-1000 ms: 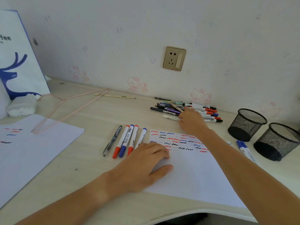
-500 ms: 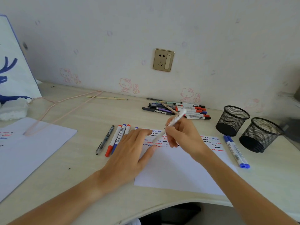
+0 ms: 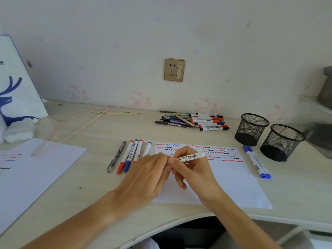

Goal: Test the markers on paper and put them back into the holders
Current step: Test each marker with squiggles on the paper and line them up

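Observation:
My right hand (image 3: 193,172) grips a white marker (image 3: 193,156) held level above the test paper (image 3: 231,184), which carries red, blue and black squiggles along its top. My left hand (image 3: 147,177) meets the marker's left end, and its fingers hide that end and the cap. Two empty black mesh holders (image 3: 251,129) (image 3: 282,142) stand at the right. A pile of markers and pens (image 3: 194,121) lies near the wall. Several markers and a pen (image 3: 131,155) lie in a row left of the paper, and two blue markers (image 3: 256,161) lie to its right.
A second sheet (image 3: 36,169) with a few marks covers the left of the desk, with a pink wire hanger (image 3: 71,126) across its corner. A white bag with a blue deer (image 3: 16,90) and a wad of tissue (image 3: 18,130) stand far left. The desk edge curves in front.
My right hand took a white marker from the pile and brought it over the paper. My left hand lifted off the sheet and came to the marker's left end.

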